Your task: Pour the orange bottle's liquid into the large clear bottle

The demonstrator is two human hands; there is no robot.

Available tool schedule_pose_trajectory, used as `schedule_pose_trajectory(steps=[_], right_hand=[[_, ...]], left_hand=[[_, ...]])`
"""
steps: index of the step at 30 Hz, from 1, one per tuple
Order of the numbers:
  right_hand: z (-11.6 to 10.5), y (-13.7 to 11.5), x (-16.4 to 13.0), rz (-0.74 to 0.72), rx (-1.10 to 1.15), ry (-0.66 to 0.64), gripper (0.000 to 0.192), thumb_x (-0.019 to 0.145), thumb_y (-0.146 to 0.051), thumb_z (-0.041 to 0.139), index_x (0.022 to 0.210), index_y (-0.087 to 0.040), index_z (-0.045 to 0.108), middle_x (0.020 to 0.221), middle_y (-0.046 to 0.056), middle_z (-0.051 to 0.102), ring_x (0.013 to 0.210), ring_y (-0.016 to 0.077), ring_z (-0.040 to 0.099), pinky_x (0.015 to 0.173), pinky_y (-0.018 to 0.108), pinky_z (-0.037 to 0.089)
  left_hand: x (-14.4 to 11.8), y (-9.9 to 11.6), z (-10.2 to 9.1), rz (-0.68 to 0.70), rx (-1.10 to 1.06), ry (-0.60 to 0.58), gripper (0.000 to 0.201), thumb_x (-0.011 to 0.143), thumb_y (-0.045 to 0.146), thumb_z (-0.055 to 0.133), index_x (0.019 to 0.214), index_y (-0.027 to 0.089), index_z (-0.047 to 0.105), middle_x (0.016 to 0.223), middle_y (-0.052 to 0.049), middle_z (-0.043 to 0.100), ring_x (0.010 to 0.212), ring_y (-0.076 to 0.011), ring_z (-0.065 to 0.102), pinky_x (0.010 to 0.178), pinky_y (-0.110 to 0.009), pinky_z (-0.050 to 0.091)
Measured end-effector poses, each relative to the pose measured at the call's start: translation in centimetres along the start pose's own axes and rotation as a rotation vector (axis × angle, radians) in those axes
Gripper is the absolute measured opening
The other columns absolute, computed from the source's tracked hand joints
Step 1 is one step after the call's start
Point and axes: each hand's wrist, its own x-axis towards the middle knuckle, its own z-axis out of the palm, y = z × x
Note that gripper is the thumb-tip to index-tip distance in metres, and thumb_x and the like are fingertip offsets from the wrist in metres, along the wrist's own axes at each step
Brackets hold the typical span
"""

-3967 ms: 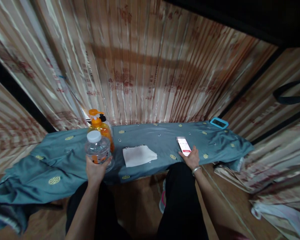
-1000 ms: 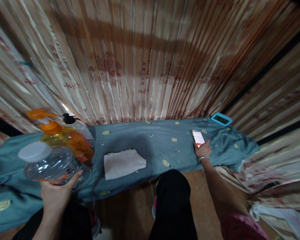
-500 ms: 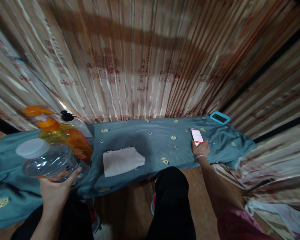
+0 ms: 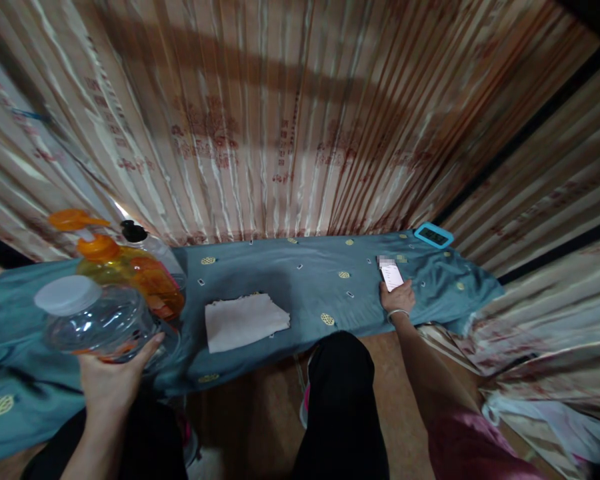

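Observation:
At the left, my left hand (image 4: 113, 380) is wrapped round the lower part of a clear plastic jar (image 4: 110, 317) with a white lid. Its fingers are partly hidden behind the jar. Just behind the jar stand an orange pump bottle (image 4: 153, 283) with yellow-orange liquid and a clear pump bottle (image 4: 163, 257) with a black top. Over on the right, my right hand (image 4: 397, 297) is closed round the lower end of a phone (image 4: 391, 275) with a lit white screen. A folded pale cloth (image 4: 247, 323) lies between the hands.
A teal patterned cloth (image 4: 280, 267) covers the long narrow surface. At its far right end is a blue-framed digital clock (image 4: 433, 235). Pleated curtains (image 4: 260, 133) hang behind and at both sides, with a dark pole (image 4: 525, 133) at the right. My knees are below the front edge.
The phone's screen content differs: a red patch near its bottom is gone. The view has shifted slightly, and both hands keep their holds.

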Motion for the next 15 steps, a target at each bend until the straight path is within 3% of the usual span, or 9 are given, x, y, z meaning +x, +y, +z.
schedule_pose_trajectory(steps=[4, 9, 15], right_hand=[[-0.1, 0.0, 0.0, -0.001, 0.007, -0.004, 0.064, 0.1, -0.045, 0.069, 0.156, -0.02, 0.047, 0.159, 0.017, 0.055, 0.144, 0.0383, 0.054, 0.118, 0.063, 0.045], [-0.3, -0.1, 0.1, 0.002, 0.026, -0.01, 0.071, 0.099, -0.05, 0.069, 0.158, -0.02, 0.043, 0.16, 0.018, 0.053, 0.144, 0.0389, 0.054, 0.117, 0.063, 0.046], [-0.8, -0.5, 1.9, -0.013, 0.014, -0.066, 0.074, 0.099, -0.057, 0.066, 0.158, -0.019, 0.043, 0.164, 0.02, 0.049, 0.146, 0.0398, 0.052, 0.118, 0.062, 0.044]], left_hand=[[0.1, 0.0, 0.1, -0.03, -0.005, 0.0, 0.069, 0.034, 0.057, 0.086, 0.086, 0.021, 0.059, 0.084, -0.003, 0.062, 0.085, -0.0319, 0.067, 0.103, -0.071, 0.054], [-0.1, 0.4, -0.1, -0.038, 0.002, 0.0, 0.081, 0.035, 0.058, 0.086, 0.102, 0.019, 0.063, 0.1, -0.009, 0.068, 0.106, -0.0402, 0.07, 0.111, -0.069, 0.05], [-0.2, 0.9, -0.3, -0.034, -0.001, -0.042, 0.071, 0.037, 0.055, 0.086, 0.094, 0.018, 0.065, 0.103, -0.012, 0.072, 0.111, -0.0427, 0.072, 0.114, -0.067, 0.05]])
